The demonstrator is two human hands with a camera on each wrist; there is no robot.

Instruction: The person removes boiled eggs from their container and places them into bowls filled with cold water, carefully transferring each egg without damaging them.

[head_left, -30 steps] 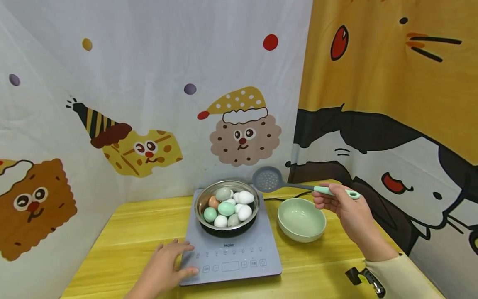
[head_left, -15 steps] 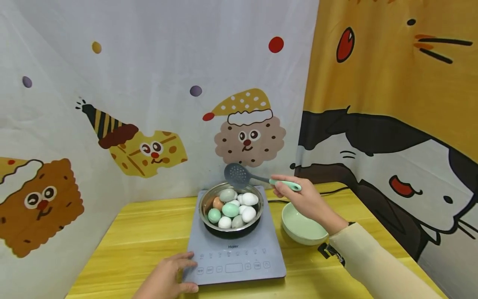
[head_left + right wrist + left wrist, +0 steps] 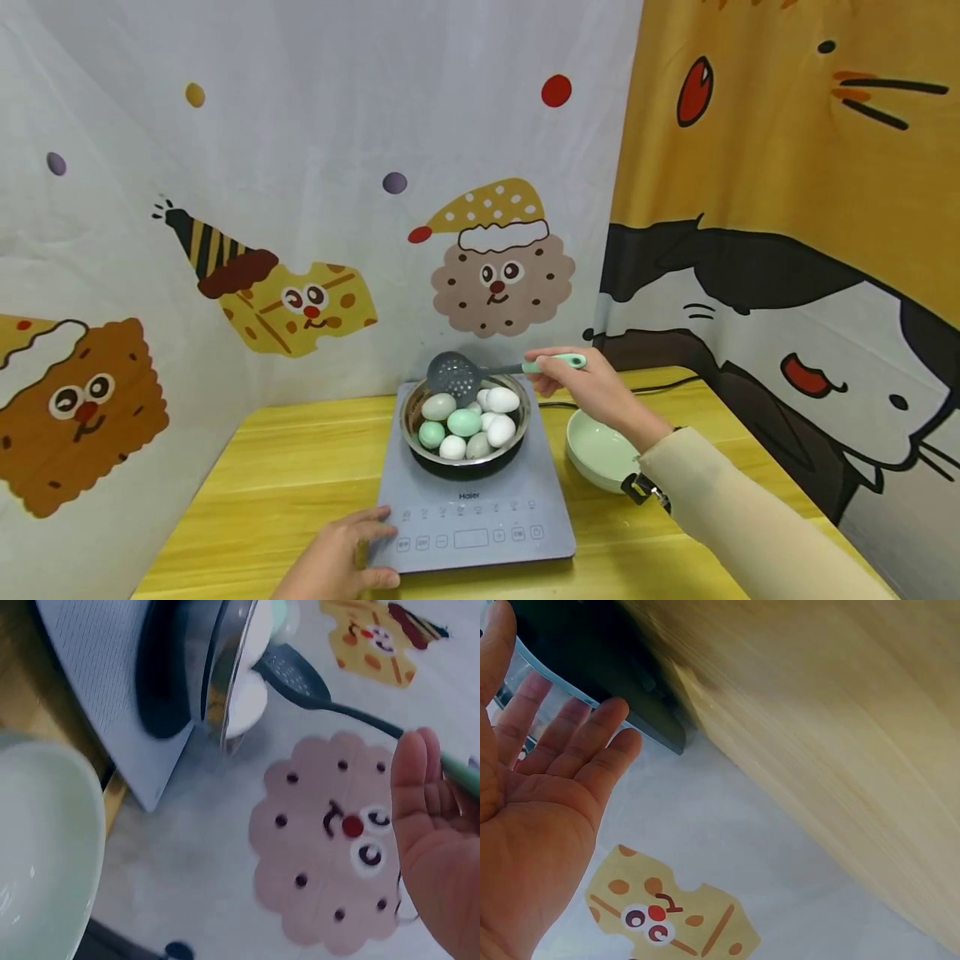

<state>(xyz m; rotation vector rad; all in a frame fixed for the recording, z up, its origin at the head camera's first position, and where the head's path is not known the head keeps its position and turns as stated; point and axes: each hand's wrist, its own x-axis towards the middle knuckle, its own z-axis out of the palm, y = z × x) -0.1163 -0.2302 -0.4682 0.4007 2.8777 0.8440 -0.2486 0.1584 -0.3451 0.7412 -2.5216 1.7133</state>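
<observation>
My right hand (image 3: 581,383) grips the mint-green handle of a grey perforated skimmer (image 3: 444,367). The skimmer's head dips into the back left of a steel pan (image 3: 463,471), right at a grey-green egg (image 3: 438,407). White, pale green and greyish eggs fill the pan, which stands on a grey induction cooktop (image 3: 468,523). In the right wrist view, the skimmer (image 3: 296,673) reaches over the pan's rim beside white eggs. My left hand (image 3: 337,554) touches the cooktop's front left corner, thumb and fingers spread; in the left wrist view, its fingertips lie along the cooktop's edge.
A pale green bowl (image 3: 600,454) stands right of the cooktop, partly under my right forearm. Behind it a black cord (image 3: 667,383) runs across the yellow wood-grain table (image 3: 300,450). Printed cloth (image 3: 315,167) hangs close behind the pan and along both sides.
My right hand has carried the skimmer leftward from above the bowl and lowered its head into the pan, covering the brown egg. My left hand has settled on the cooktop's corner.
</observation>
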